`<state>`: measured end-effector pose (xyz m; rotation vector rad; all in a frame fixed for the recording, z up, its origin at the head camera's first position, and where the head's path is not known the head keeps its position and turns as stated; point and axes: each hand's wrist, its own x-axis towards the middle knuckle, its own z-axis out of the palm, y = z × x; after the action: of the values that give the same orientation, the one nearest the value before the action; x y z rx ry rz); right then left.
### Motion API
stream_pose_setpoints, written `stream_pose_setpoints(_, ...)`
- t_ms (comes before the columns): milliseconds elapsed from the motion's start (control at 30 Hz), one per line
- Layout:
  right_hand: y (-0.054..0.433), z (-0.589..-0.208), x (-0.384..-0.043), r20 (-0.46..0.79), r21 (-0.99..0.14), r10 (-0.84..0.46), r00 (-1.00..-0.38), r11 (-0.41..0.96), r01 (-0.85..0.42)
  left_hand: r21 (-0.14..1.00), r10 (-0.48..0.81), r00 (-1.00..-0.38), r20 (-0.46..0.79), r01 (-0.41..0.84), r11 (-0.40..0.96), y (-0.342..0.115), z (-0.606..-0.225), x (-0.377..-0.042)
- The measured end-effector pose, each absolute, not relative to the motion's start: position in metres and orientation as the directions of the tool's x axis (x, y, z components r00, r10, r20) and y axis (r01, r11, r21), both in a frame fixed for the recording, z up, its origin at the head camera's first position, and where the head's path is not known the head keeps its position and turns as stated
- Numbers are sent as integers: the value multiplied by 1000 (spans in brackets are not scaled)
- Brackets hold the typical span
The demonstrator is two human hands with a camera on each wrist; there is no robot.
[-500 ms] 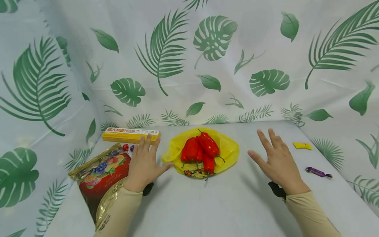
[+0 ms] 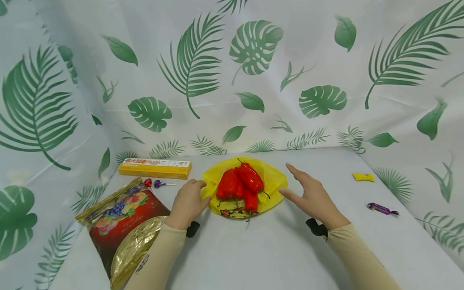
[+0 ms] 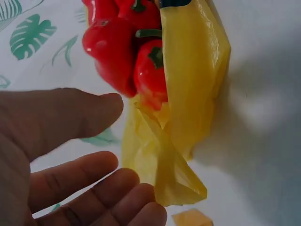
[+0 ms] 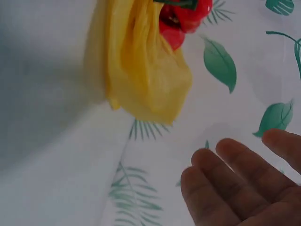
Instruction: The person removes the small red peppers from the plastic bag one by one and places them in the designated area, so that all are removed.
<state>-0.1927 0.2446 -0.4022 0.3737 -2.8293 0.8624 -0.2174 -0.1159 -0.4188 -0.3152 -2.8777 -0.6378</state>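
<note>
Red peppers [image 2: 240, 184] on yellow plastic [image 2: 274, 180] lie between left hand [image 2: 188, 204] and right hand [image 2: 314, 198].

Bench [image 2: 253, 253]: fairly bright, soft shadows between the sleeves [image 2: 157, 257]
Peppers [image 2: 251, 177]: small white glints
Yellow bag [image 2: 273, 179]: faint sheen
Wrist views: dimmer, slightly soft

- Left hand [image 2: 188, 204] moves inward, now at yellow bag's [image 2: 275, 181] left edge; fingers bent more, less spread.
- Right hand [image 2: 313, 198] also moves inward, now near bag's right edge.
- Purple lollipop [image 2: 157, 184] and box [image 2: 156, 168] now uncovered by left hand.
- Head view shifts slightly.
</note>
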Motion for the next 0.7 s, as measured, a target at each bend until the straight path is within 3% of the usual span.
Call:
stream_pose_setpoints(433,185,-417,-256,105,-674,-211,-972,703,-226,433,161,-974,156,214,876,-111,-427,-229)
stream_pose_setpoints(700,160,-421,-272,6,-696,-170,-985,707,-127,424,167,-964,207,242,873,-112,-429,-231)
